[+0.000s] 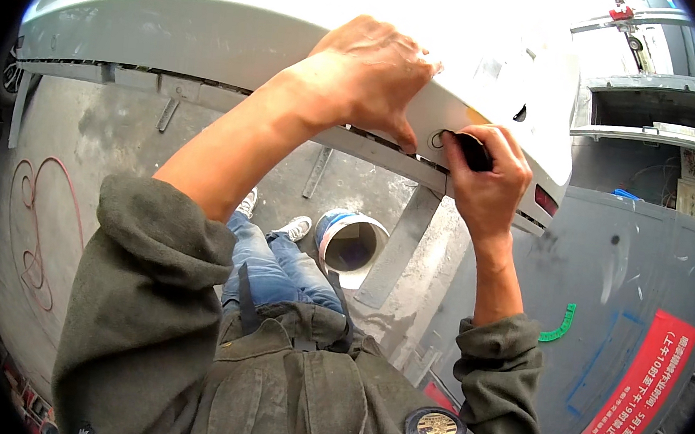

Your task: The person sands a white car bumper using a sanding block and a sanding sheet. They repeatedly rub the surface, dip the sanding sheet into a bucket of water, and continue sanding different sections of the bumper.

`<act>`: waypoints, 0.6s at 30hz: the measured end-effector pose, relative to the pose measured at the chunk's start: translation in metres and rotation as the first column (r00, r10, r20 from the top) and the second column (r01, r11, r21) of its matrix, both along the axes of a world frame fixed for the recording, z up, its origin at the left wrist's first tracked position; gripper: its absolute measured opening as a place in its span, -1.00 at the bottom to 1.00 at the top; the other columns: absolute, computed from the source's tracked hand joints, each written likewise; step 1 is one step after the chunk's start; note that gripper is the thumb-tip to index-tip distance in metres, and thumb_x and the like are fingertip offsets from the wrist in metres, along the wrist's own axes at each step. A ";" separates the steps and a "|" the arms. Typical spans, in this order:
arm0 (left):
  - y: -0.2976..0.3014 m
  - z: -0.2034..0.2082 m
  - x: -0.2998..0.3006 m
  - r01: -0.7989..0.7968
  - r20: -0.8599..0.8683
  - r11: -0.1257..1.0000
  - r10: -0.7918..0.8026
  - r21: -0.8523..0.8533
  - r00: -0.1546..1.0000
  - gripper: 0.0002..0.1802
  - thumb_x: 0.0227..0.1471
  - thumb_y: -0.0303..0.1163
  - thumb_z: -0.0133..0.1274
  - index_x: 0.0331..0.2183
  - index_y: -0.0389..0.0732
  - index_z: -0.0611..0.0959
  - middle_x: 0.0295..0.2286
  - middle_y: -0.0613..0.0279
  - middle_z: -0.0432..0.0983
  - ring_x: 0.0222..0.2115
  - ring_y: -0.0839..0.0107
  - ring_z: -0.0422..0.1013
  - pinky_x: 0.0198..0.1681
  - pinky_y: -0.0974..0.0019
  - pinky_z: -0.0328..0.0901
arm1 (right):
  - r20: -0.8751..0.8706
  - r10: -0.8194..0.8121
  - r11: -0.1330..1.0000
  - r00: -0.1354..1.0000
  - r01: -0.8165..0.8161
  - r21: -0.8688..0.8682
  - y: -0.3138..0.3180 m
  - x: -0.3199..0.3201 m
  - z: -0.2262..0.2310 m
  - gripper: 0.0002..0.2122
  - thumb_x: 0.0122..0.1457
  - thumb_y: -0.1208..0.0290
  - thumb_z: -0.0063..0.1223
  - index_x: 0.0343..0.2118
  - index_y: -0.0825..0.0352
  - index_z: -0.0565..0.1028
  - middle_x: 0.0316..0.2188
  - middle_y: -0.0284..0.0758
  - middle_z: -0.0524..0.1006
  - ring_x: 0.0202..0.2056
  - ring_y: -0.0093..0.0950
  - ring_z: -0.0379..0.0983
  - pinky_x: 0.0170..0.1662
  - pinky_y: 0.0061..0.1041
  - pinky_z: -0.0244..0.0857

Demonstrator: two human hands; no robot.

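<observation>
Bumper (215, 28), pale grey, on stand. Left hand (370, 73): fingers spread flat on its surface, thumb beside the round hole (438, 139). Right hand (485, 176): fingers pinching a black pad (473, 151) just right of that hole. Advice: brace firmly, rub lightly. Bucket (351, 244) below.

Harsh daylight, blown-out glare on top, soft floor shadows, sharp centre, dark fisheye-bent rim

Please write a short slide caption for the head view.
Left hand steadies a white bumper; right hand presses a dark block against it.
</observation>
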State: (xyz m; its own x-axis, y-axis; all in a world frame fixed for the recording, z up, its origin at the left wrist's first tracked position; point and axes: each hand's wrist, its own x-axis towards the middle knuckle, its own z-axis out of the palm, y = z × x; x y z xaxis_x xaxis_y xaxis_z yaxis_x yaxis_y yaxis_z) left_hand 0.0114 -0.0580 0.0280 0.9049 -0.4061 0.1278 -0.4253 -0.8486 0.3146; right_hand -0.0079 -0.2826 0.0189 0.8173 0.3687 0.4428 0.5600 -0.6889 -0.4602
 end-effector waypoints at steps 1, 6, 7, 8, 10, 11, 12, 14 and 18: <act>0.001 0.000 -0.001 -0.004 -0.003 1.000 0.004 0.011 1.000 -0.02 -0.45 0.15 0.55 0.01 -0.18 0.68 -0.20 0.15 0.70 -0.14 0.20 0.63 -0.02 0.17 0.51 | -0.012 -0.027 1.000 1.000 0.027 0.007 -0.002 -0.002 0.000 -0.85 -0.01 0.50 0.44 -0.41 0.30 0.63 -0.43 -0.28 0.63 -0.44 -0.33 0.59 -0.34 -0.40 0.45; -0.002 0.003 0.000 -0.012 -0.014 1.000 0.013 0.027 1.000 -0.03 -0.45 0.14 0.55 0.00 -0.18 0.68 -0.21 0.16 0.70 -0.15 0.19 0.63 -0.03 0.18 0.51 | -0.059 -0.025 1.000 0.998 0.025 -0.004 -0.001 -0.005 0.005 -0.86 0.00 0.52 0.43 -0.42 0.33 0.63 -0.45 -0.28 0.62 -0.44 -0.37 0.59 -0.33 -0.41 0.45; -0.003 0.004 0.000 -0.014 -0.018 0.999 0.014 0.036 1.000 -0.03 -0.45 0.14 0.55 0.01 -0.18 0.68 -0.21 0.16 0.70 -0.15 0.19 0.63 -0.03 0.18 0.51 | -0.045 -0.036 0.999 0.998 0.037 0.005 0.003 -0.004 0.004 -0.86 0.00 0.52 0.43 -0.42 0.33 0.63 -0.45 -0.28 0.62 -0.44 -0.37 0.59 -0.32 -0.41 0.45; -0.002 0.003 -0.001 -0.014 -0.006 0.999 0.015 0.031 1.000 -0.03 -0.45 0.15 0.55 0.01 -0.18 0.67 -0.21 0.15 0.70 -0.15 0.19 0.63 -0.03 0.18 0.51 | -0.032 -0.043 0.999 0.999 0.043 0.014 0.006 -0.004 0.003 -0.87 0.00 0.52 0.43 -0.42 0.33 0.63 -0.45 -0.28 0.62 -0.44 -0.36 0.59 -0.32 -0.41 0.44; 0.000 0.002 -0.002 -0.015 0.017 1.000 0.015 0.020 1.000 -0.01 -0.45 0.15 0.55 0.02 -0.18 0.67 -0.20 0.15 0.70 -0.15 0.19 0.63 -0.03 0.18 0.51 | -0.062 -0.066 0.997 0.996 0.067 0.027 0.001 -0.009 0.000 -0.87 -0.01 0.52 0.43 -0.42 0.33 0.63 -0.45 -0.28 0.61 -0.44 -0.35 0.58 -0.32 -0.41 0.44; 0.000 0.001 -0.002 -0.013 0.015 1.000 0.013 0.026 1.000 -0.01 -0.45 0.15 0.55 0.03 -0.18 0.67 -0.20 0.15 0.70 -0.14 0.18 0.63 -0.02 0.18 0.51 | -0.079 -0.076 0.996 0.994 0.079 0.033 -0.001 -0.010 -0.001 -0.87 -0.01 0.52 0.43 -0.42 0.33 0.63 -0.46 -0.28 0.61 -0.44 -0.34 0.58 -0.32 -0.40 0.44; 0.000 0.001 -0.002 -0.012 0.012 0.999 0.012 0.031 1.000 -0.01 -0.45 0.15 0.55 0.03 -0.17 0.66 -0.20 0.15 0.70 -0.14 0.18 0.63 -0.02 0.17 0.51 | -0.093 -0.060 0.998 0.994 0.063 0.029 -0.001 -0.010 -0.001 -0.87 -0.01 0.52 0.43 -0.42 0.32 0.63 -0.46 -0.28 0.61 -0.44 -0.34 0.58 -0.32 -0.40 0.44; -0.001 0.002 -0.001 -0.013 0.001 0.999 0.012 0.034 1.000 -0.01 -0.45 0.15 0.55 0.03 -0.18 0.67 -0.20 0.14 0.70 -0.14 0.17 0.63 -0.01 0.17 0.50 | -0.119 -0.033 0.999 0.992 0.035 0.018 0.000 -0.007 0.001 -0.87 -0.01 0.52 0.43 -0.42 0.32 0.63 -0.46 -0.28 0.61 -0.44 -0.33 0.58 -0.32 -0.40 0.44; 0.000 0.000 0.000 -0.005 0.003 1.000 0.005 0.015 1.000 -0.02 -0.44 0.14 0.55 0.03 -0.19 0.67 -0.19 0.13 0.70 -0.14 0.16 0.63 -0.01 0.16 0.50 | -0.039 -0.034 0.999 0.999 0.035 0.016 0.001 -0.009 -0.002 -0.85 -0.02 0.53 0.44 -0.41 0.31 0.63 -0.45 -0.28 0.61 -0.45 -0.33 0.58 -0.34 -0.39 0.44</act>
State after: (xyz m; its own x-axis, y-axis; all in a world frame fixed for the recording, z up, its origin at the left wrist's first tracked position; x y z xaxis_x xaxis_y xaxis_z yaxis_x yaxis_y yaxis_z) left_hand 0.0116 -0.0584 0.0280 0.9065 -0.4035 0.1243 -0.4219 -0.8553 0.3006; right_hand -0.0170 -0.2818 0.0167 0.8462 0.3327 0.4163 0.5174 -0.6999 -0.4924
